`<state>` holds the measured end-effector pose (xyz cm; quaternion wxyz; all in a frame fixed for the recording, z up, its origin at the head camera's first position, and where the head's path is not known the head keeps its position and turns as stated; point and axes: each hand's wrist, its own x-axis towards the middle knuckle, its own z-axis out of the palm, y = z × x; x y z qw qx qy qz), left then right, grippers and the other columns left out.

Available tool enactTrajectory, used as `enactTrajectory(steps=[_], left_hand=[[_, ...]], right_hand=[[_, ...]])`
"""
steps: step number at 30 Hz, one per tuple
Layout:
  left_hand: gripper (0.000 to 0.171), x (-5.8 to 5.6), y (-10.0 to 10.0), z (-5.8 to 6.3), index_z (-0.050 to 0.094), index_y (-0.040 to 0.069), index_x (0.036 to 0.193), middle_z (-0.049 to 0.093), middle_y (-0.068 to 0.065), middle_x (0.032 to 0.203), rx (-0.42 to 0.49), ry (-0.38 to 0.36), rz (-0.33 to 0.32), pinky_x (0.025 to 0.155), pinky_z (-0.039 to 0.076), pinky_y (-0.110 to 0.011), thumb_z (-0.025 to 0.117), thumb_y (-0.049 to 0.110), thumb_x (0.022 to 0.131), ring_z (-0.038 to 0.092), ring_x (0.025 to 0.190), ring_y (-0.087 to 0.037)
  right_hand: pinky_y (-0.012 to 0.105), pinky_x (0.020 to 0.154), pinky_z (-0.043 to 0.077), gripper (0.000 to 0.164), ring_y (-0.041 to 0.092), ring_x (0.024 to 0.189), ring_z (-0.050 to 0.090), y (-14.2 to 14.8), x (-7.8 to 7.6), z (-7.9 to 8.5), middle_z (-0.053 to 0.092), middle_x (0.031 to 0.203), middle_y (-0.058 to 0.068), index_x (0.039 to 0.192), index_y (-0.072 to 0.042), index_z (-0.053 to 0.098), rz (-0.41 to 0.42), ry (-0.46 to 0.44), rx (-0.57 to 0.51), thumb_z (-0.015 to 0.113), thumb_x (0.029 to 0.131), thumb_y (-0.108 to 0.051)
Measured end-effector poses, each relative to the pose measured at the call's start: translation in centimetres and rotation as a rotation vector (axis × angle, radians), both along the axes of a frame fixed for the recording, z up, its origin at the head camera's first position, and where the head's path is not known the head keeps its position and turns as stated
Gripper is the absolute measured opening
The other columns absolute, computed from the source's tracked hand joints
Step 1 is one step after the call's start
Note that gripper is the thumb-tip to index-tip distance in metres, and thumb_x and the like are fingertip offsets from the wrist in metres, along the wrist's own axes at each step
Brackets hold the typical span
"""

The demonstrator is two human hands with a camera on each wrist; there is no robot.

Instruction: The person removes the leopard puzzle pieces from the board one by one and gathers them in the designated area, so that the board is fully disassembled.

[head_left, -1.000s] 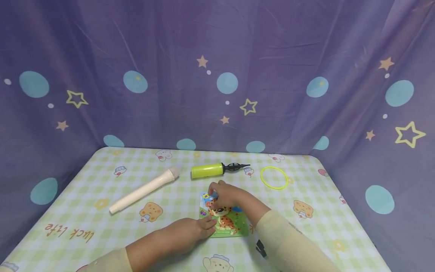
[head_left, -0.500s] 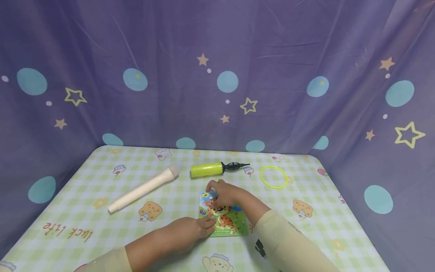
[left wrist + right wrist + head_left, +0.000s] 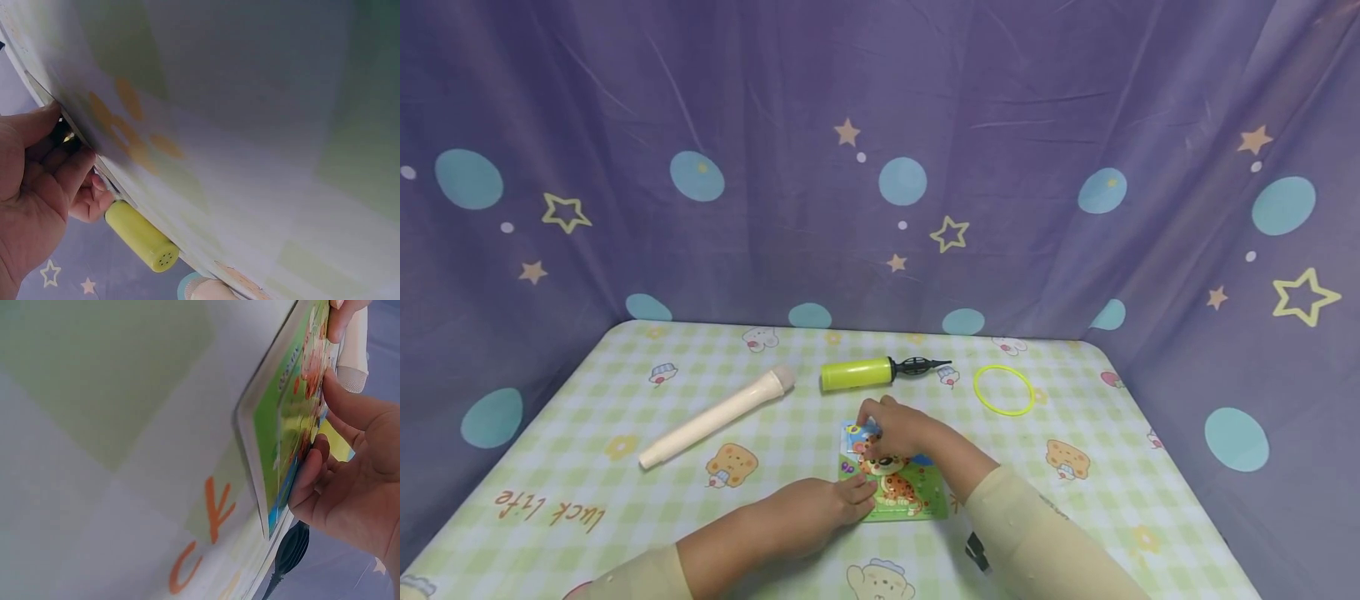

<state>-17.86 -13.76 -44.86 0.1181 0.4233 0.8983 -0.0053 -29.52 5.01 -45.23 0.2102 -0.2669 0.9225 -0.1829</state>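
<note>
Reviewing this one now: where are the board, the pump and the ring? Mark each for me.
Board [image 3: 898, 487]: head view, on the printed spotted animal's body.
Pump [image 3: 872, 372]: head view, on the yellow barrel, towards its black end.
Ring [image 3: 1001, 367]: head view, on the far edge of its rim.

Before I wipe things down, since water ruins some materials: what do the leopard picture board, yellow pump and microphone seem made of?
Leopard picture board: wood or thick card, unclear which; pale, thick edge, glossy printed face.
Yellow pump: probably plastic, smooth; even colour and a perforated end.
Microphone: likely hard plastic, satin; uniformly pale, though its mesh head could be metal.
</note>
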Motion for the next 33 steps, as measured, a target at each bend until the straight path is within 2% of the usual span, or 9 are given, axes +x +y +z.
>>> enactTrajectory(steps=[6, 10, 14, 18, 21, 23, 27, 33], left_hand=[[0.051, 0.1, 0.0, 0.2, 0.053, 0.02, 0.142, 0.043, 0.004, 0.153, 0.006, 0.017, -0.01, 0.095, 0.053, -0.029, 0.057, 0.002, 0.095, 0.042, 0.14, -0.018], [0.051, 0.2, 0.1, 0.3, 0.054, 0.019, 0.142, 0.043, 0.003, 0.153, 0.004, 0.03, -0.023, 0.094, 0.053, -0.028, 0.056, 0.0, 0.094, 0.042, 0.14, -0.018], [0.05, 0.2, 0.2, 0.3, 0.053, 0.019, 0.143, 0.043, 0.002, 0.154, 0.001, 0.021, -0.02, 0.096, 0.052, -0.028, 0.054, 0.002, 0.096, 0.041, 0.141, -0.018], [0.05, 0.2, 0.1, 0.4, 0.053, 0.019, 0.143, 0.042, 0.003, 0.154, 0.004, 0.016, -0.012, 0.098, 0.052, -0.03, 0.056, 0.002, 0.095, 0.041, 0.141, -0.018], [0.051, 0.2, 0.1, 0.5, 0.054, 0.019, 0.142, 0.043, 0.003, 0.153, 0.009, 0.016, -0.009, 0.098, 0.052, -0.031, 0.056, 0.002, 0.095, 0.042, 0.141, -0.019], [0.05, 0.2, 0.2, 0.5, 0.054, 0.019, 0.142, 0.043, 0.002, 0.153, 0.014, 0.016, -0.007, 0.099, 0.051, -0.031, 0.056, 0.002, 0.095, 0.042, 0.141, -0.019], [0.051, 0.3, 0.2, 0.5, 0.053, 0.019, 0.142, 0.043, 0.002, 0.154, 0.015, 0.012, -0.003, 0.101, 0.05, -0.032, 0.055, 0.001, 0.094, 0.042, 0.141, -0.02], [0.049, 0.4, 0.2, 0.3, 0.052, 0.019, 0.143, 0.042, 0.003, 0.154, 0.016, 0.01, 0.004, 0.102, 0.05, -0.032, 0.053, 0.002, 0.096, 0.041, 0.142, -0.02]], right_hand=[[0.033, 0.076, 0.047, 0.04, 0.016, 0.088, 0.055, 0.2, 0.2, 0.1, 0.048, 0.108, -0.004, 0.109, -0.032, 0.041, -0.004, 0.018, -0.016, 0.074, 0.087, -0.038], [0.03, 0.071, 0.044, 0.03, 0.014, 0.08, 0.052, 0.7, 0.0, 0.2, 0.052, 0.097, -0.003, 0.104, -0.026, 0.043, 0.004, -0.001, -0.092, 0.069, 0.092, -0.037], [0.028, 0.066, 0.042, 0.021, 0.012, 0.072, 0.047, 1.6, -0.7, 0.1, 0.051, 0.083, -0.002, 0.096, -0.019, 0.048, 0.019, -0.037, -0.213, 0.062, 0.096, -0.035], [0.031, 0.065, 0.048, 0.021, 0.016, 0.072, 0.052, 2.7, -1.5, -0.2, 0.052, 0.081, 0.001, 0.093, -0.012, 0.049, -0.014, -0.17, -0.404, 0.062, 0.097, -0.029], [0.039, 0.07, 0.057, 0.021, 0.026, 0.082, 0.063, 3.7, -2.0, -0.2, 0.059, 0.086, 0.009, 0.095, -0.006, 0.047, -0.061, -0.285, -0.547, 0.061, 0.098, -0.022], [0.045, 0.073, 0.059, 0.019, 0.03, 0.091, 0.068, 4.4, -2.3, -0.2, 0.064, 0.093, 0.012, 0.099, -0.005, 0.045, -0.097, -0.328, -0.607, 0.06, 0.099, -0.018], [0.047, 0.071, 0.06, 0.014, 0.031, 0.085, 0.071, 6.0, -2.9, 0.2, 0.068, 0.096, 0.014, 0.108, -0.005, 0.048, -0.159, -0.329, -0.623, 0.056, 0.1, -0.014], [0.045, 0.069, 0.059, 0.014, 0.031, 0.078, 0.07, 9.0, -3.4, 0.9, 0.069, 0.095, 0.01, 0.107, -0.006, 0.058, -0.18, -0.211, -0.543, 0.059, 0.099, -0.019]])
